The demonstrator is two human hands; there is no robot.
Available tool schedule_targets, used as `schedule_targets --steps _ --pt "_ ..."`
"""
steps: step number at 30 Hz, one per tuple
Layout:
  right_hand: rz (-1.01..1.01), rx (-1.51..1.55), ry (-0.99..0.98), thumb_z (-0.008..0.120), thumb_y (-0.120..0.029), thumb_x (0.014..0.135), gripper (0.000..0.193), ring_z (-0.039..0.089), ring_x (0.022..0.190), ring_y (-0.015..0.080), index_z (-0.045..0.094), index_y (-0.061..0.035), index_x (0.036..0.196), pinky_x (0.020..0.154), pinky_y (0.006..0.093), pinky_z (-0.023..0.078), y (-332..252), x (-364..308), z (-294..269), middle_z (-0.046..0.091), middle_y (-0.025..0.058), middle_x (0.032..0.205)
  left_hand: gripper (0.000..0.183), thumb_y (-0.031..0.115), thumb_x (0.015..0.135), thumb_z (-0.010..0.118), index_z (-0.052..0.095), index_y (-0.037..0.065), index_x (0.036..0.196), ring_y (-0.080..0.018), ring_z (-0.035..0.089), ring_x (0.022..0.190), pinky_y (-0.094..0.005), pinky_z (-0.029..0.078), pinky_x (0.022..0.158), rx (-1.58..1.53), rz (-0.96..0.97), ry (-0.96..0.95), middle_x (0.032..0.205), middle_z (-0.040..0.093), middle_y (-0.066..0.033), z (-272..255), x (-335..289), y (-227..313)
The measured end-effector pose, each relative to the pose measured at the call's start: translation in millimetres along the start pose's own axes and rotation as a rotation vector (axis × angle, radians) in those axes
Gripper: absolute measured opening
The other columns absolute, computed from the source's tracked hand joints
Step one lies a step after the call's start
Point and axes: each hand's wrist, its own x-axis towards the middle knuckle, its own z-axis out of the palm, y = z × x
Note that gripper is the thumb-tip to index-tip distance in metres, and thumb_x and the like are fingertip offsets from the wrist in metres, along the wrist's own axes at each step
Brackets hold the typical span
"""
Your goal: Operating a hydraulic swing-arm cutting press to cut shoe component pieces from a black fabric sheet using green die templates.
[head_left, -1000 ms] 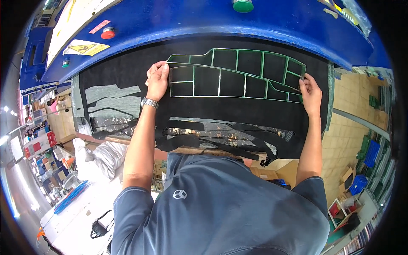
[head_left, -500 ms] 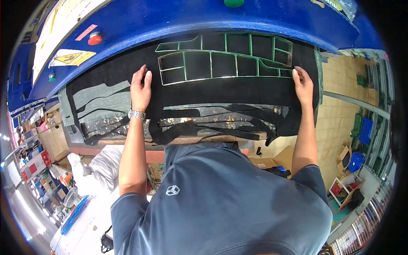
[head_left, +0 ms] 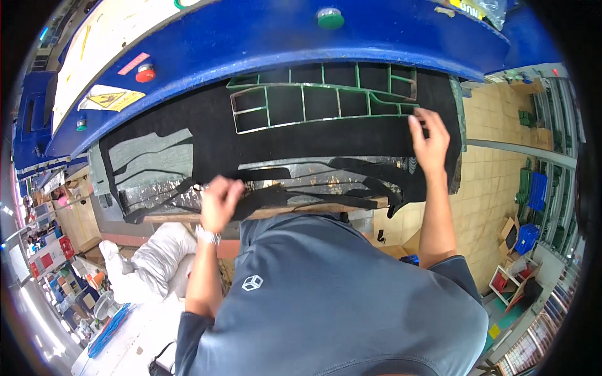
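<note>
A long cutting die of green metal strip, split into several cells, lies on a sheet of black fabric. Beyond it a second similar die is partly hidden under the blue machine's edge. My right hand is at the near die's right end, thumb and fingers apart and empty; whether it touches the metal I cannot tell. Blurred by motion, my left hand is over the fabric's near edge, beside the cut-out strips. Its fingers look bent, and any grip on the fabric is unclear.
The blue machine spans the far side, with a red button and a green button. Gaps in the fabric show a worn board. A white cloth bundle is at the near left. Blue crates stand at the right.
My left hand has come back toward me, from beside the die to the fabric's near edge. My right hand has shifted slightly left and nearer. The view has tilted, and the far die shows less.
</note>
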Motion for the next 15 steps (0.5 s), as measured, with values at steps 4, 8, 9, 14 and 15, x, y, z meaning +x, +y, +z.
schedule_targets --steps 4,8,9,14,15 --pt "-0.11 0.073 -0.009 0.077 -0.011 0.098 0.023 0.074 0.101 0.0224 0.074 -0.0005 0.119 0.085 0.0325 0.057 -50.2 19.2 20.1 0.075 0.0122 0.112 0.034 0.026 0.08 0.092 0.078 0.011 0.106 -0.0281 0.064 0.098 -0.0416 0.048 0.085 0.167 0.239 -0.107 0.103 0.07 -0.0076 26.0 -48.3 -10.7" --pt "-0.195 0.194 0.019 0.077 -0.013 0.097 0.025 0.075 0.093 0.0259 0.075 0.0004 0.119 0.082 0.0343 0.059 -121.3 50.6 17.4 0.077 0.014 0.106 0.046 0.026 0.075 0.09 0.076 0.015 0.117 -0.0274 0.057 0.111 -0.045 0.041 0.094 0.356 0.277 0.012 0.115 0.064 -0.0006 36.5 -51.7 1.6" --pt "-0.225 0.198 0.019 0.077 -0.013 0.097 0.025 0.075 0.093 0.0259 0.075 0.0004 0.119 0.082 0.0343 0.059 -134.8 54.8 15.4 0.077 0.014 0.106 0.045 0.025 0.075 0.089 0.076 0.016 0.117 -0.027 0.057 0.111 -0.045 0.041 0.093 0.387 0.294 0.057 0.115 0.064 -0.0002 38.2 -47.6 -2.2" --pt "-0.198 0.225 -0.054 0.07 -0.017 0.103 0.02 0.072 0.077 0.0194 0.075 0.0015 0.109 0.073 0.0326 0.057 -194.7 84.4 14.0 0.076 0.0117 0.089 0.041 0.025 0.078 0.088 0.078 0.018 0.118 -0.026 0.058 0.112 -0.0447 0.043 0.095 0.329 0.265 0.111 0.115 0.066 0.001 39.5 -35.3 -3.4" --pt "-0.16 0.208 -0.108 0.068 -0.019 0.105 0.022 0.071 0.074 0.0158 0.075 0.0023 0.106 0.072 0.0312 0.056 -202.1 94.1 16.0 0.075 0.0101 0.084 0.041 0.025 0.078 0.088 0.078 0.019 0.118 -0.0278 0.058 0.112 -0.0456 0.043 0.096 0.352 0.274 0.13 0.113 0.065 -0.0009 40.9 -34.2 -2.4"
